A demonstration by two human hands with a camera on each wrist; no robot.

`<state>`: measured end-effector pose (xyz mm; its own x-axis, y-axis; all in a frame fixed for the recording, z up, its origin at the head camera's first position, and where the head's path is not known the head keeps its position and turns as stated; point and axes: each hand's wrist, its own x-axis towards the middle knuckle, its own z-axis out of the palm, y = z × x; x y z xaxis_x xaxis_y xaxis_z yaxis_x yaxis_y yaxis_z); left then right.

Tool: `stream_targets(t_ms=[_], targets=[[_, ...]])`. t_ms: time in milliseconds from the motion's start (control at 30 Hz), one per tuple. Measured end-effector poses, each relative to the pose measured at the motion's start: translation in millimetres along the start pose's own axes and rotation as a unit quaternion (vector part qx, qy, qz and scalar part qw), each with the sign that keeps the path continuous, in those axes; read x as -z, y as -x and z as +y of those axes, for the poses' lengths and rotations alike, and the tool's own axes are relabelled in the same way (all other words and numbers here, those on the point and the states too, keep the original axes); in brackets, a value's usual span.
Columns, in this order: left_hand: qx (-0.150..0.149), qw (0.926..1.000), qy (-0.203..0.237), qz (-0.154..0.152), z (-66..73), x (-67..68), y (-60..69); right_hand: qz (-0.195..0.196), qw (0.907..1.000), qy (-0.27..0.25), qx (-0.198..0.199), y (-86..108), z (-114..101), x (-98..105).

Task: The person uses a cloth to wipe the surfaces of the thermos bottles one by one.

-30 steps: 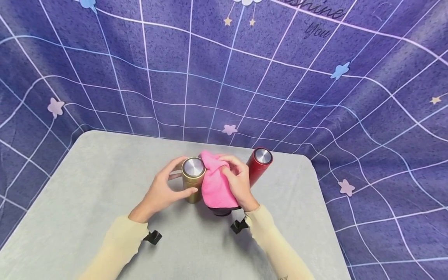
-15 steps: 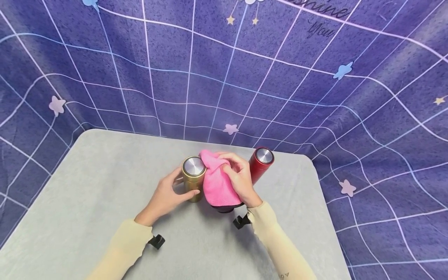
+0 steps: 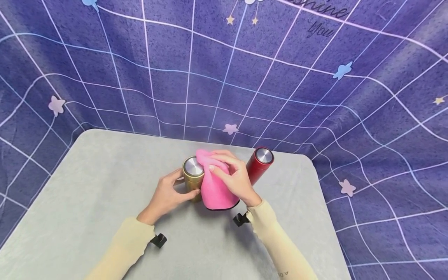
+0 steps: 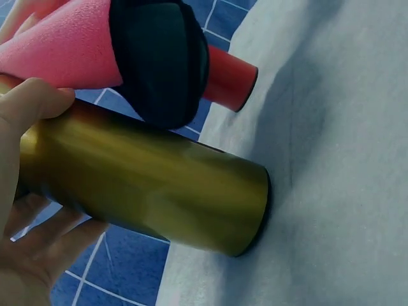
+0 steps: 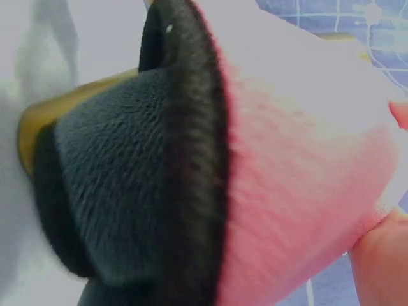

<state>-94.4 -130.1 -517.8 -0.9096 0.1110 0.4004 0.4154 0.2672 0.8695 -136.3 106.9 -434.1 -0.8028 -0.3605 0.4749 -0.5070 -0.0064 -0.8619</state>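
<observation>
A gold vacuum flask (image 3: 192, 182) with a silver-topped lid stands upright on the table. My left hand (image 3: 165, 197) holds it from the left, thumb in front and fingers behind; in the left wrist view the flask (image 4: 166, 182) has its base on the tabletop. My right hand (image 3: 235, 177) grips a pink cloth (image 3: 216, 192), bunched at its top, and holds it against the flask's right side and lid edge. The cloth hangs down and shows a dark grey side (image 5: 118, 172) in the right wrist view. It hides the flask's right side.
A red vacuum flask (image 3: 257, 167) with a silver-topped lid stands just right of my right hand, partly hidden by it. The grey table (image 3: 122, 167) meets a blue-purple gridded curtain (image 3: 168, 93) behind and at the sides.
My right hand has moved slightly left with the cloth, whose top now overlaps the gold flask's lid edge. My left hand keeps its hold on the flask.
</observation>
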Motion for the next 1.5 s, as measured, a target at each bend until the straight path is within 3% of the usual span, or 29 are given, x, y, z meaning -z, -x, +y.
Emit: stream_targets(t_ms=[233, 567, 800, 967, 1133, 1300, 1500], targets=[[-0.015, 0.9993, -0.031, 0.017, 11.9, -0.6, -1.9, -0.039, 0.9959, 0.07, 0.043, -14.4, -13.0, 2.7], [-0.054, 0.9965, -0.063, 0.015, 19.4, 4.9, -3.1, -0.094, 0.9934, 0.064, 0.016, -31.3, -25.0, 11.8], [-0.048, 0.9972, -0.053, 0.022, 26.8, 5.5, -5.1, -0.043, 0.9937, 0.094, 0.043, -21.8, -27.7, 10.3], [-0.023, 0.9986, -0.037, 0.029, 32.0, 2.7, -7.6, 0.019, 0.9867, 0.135, 0.089, -7.3, -33.9, 1.0], [-0.021, 0.9983, -0.033, 0.043, 33.2, -0.7, -10.3, 0.042, 0.9667, 0.188, 0.168, 2.4, -38.7, -10.5], [-0.029, 0.997, -0.043, 0.058, 33.8, -2.0, -13.9, 0.03, 0.9269, 0.283, 0.245, 4.6, -43.3, -17.9], [-0.05, 0.9927, -0.091, 0.061, 35.0, -1.7, -15.9, 0.012, 0.8842, 0.368, 0.287, 2.1, -49.5, -22.4]])
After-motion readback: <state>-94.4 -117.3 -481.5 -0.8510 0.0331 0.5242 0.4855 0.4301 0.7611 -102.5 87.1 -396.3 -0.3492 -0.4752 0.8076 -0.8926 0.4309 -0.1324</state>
